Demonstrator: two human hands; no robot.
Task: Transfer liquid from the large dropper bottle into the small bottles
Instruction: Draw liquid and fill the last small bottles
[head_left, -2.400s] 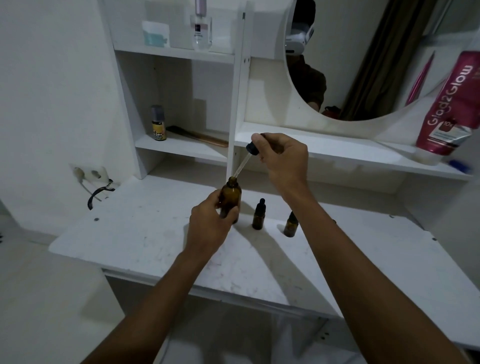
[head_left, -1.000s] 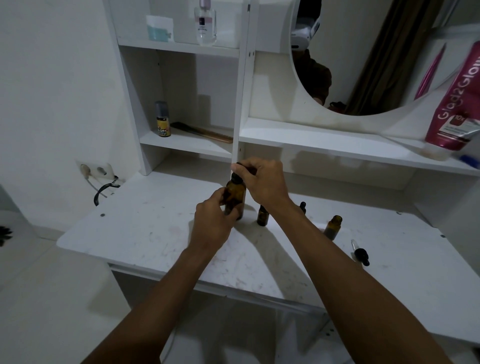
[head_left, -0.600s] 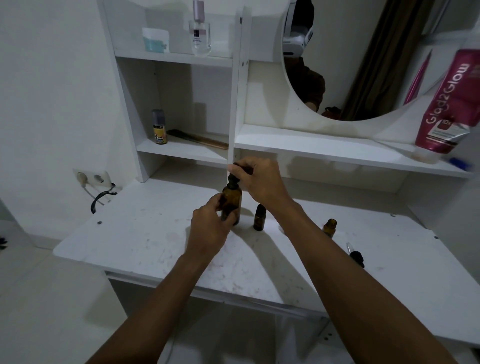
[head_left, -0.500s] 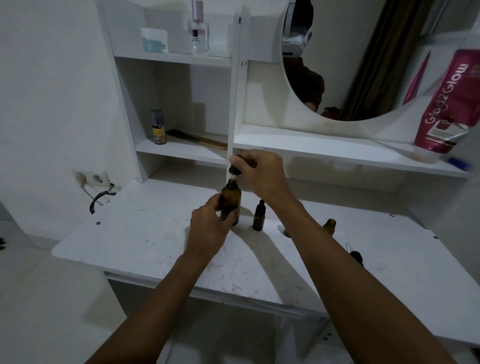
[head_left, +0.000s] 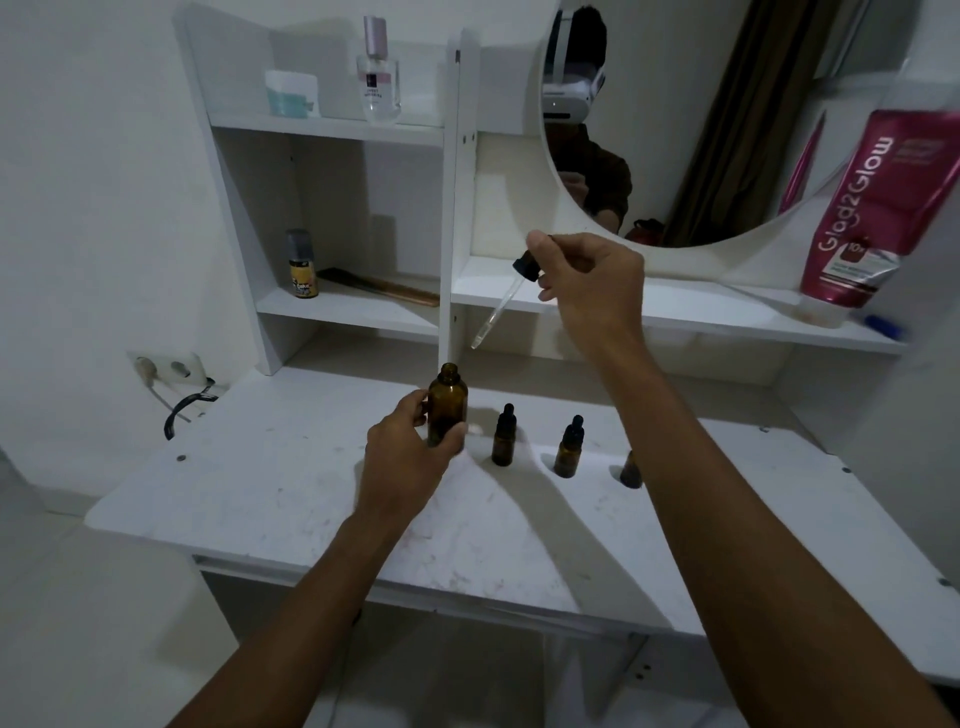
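The right hand (head_left: 587, 280) pinches the black bulb of the dropper (head_left: 501, 306), clear of the big brown bottle (head_left: 447, 405), which the left hand (head_left: 410, 457) grips upright and uncapped on the table (head_left: 260, 493). The glass tube slants down-left, tip above the bottle mouth. Two small bottles (head_left: 503, 436) stand capped (a third is half hidden), so filling seems mostly ahead.

third small bottle (head_left: 630, 470) half hidden behind right forearm, pink tube (head_left: 878, 208) blurred, top cut off
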